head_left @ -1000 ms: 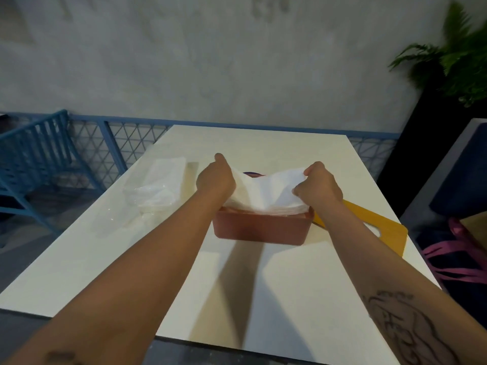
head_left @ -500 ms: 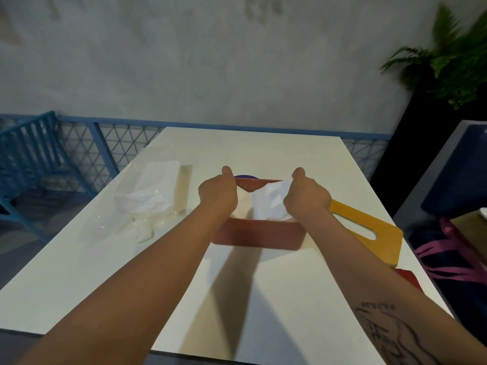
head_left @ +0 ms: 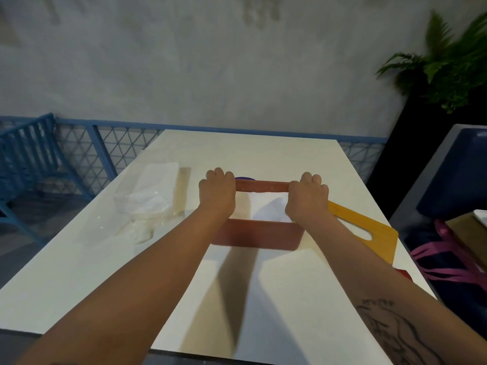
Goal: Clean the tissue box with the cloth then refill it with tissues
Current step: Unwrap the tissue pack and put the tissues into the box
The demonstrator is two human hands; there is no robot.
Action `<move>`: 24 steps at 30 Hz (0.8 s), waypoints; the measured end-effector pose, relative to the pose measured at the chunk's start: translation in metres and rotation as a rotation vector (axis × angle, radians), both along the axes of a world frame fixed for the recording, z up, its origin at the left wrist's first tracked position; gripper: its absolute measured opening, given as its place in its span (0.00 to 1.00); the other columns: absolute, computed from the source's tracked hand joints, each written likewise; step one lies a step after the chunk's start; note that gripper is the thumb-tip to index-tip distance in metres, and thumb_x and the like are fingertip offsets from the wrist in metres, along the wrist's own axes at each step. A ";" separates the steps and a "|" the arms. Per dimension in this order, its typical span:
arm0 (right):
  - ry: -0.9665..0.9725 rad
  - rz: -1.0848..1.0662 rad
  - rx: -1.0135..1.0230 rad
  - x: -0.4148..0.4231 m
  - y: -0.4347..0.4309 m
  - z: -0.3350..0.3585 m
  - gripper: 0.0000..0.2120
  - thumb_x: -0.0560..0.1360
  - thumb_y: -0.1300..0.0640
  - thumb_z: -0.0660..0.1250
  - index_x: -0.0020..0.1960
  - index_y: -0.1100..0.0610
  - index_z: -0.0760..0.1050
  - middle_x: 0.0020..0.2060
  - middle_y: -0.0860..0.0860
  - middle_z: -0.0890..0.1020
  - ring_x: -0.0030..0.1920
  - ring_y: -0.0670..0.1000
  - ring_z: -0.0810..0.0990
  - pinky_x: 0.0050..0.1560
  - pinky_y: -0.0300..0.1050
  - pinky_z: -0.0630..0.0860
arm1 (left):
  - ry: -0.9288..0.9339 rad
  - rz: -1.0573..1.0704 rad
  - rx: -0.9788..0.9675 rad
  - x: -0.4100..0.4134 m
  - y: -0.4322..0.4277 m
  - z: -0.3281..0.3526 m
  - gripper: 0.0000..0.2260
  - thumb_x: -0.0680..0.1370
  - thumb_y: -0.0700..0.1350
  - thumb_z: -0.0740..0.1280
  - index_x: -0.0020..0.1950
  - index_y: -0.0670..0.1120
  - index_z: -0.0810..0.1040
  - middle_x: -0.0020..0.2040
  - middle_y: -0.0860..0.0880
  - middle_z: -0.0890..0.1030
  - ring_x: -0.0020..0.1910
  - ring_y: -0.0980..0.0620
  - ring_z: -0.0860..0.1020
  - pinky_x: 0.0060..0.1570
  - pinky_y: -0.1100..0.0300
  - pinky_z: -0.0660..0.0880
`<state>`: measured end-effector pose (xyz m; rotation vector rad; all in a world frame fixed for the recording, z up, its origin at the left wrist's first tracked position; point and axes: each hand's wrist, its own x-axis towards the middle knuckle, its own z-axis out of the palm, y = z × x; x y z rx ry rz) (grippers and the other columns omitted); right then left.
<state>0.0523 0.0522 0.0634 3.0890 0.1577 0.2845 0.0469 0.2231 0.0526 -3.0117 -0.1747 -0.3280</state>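
Refilling step looked nearly done: tissues [head_left: 266, 210] sat inside the tissue box [head_left: 255, 235] mid-counter [head_left: 290, 159]. Left hand [head_left: 216, 193] and right hand [head_left: 307, 200] kept fingers curled over its far rim. Next judged: release, seat yellow lid [head_left: 350, 219] squarely

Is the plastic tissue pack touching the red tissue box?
Apart. Head view shows a strip of bare table between the plastic pack and the tissue box.
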 end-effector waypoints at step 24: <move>0.429 0.325 -0.282 0.029 -0.001 0.002 0.19 0.73 0.68 0.59 0.60 0.53 0.75 0.57 0.49 0.77 0.64 0.54 0.70 0.70 0.69 0.41 | 0.386 -0.155 -0.054 0.013 0.022 -0.001 0.15 0.69 0.35 0.67 0.30 0.48 0.64 0.32 0.54 0.69 0.41 0.48 0.72 0.47 0.58 0.59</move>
